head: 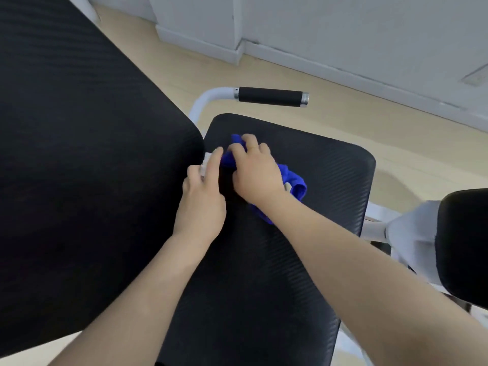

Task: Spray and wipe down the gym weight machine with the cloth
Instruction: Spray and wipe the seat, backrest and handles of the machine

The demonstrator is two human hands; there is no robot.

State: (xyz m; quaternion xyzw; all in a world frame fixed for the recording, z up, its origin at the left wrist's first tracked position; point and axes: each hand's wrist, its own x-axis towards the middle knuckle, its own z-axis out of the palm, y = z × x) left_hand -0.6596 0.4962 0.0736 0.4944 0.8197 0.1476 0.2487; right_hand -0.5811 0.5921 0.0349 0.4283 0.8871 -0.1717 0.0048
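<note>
So the blue cloth [290,180] is bunched up on the seat pad [330,180] of the weight machine, up near the pad's back edge where it meets the big backrest pad [79,154]. The right hand [254,173] sits on top of it, fingers curled down over the wad, so that grip is closed around the cloth and pressing it into the vinyl. A loose fold pokes out on the right side of the hand and a tail trails toward the wrist.

The left hand [202,196] is just beside it at the gap between the two pads, fingers curled on something small and white [207,163]. Could be the spray bottle top, but too much is hidden, so I can't say what it is or how firmly it's held.

Handling-wise I'd guess the cloth is light, soft and floppy, so it'll slide and unfold if you only pinch a corner. Best to keep the palm flat on the bunched middle. The pad looks ribbed and a bit grippy, firm padding that won't shift. The foam handle [270,96] beyond the pad's far edge looks untouched, probably still to do.
</note>
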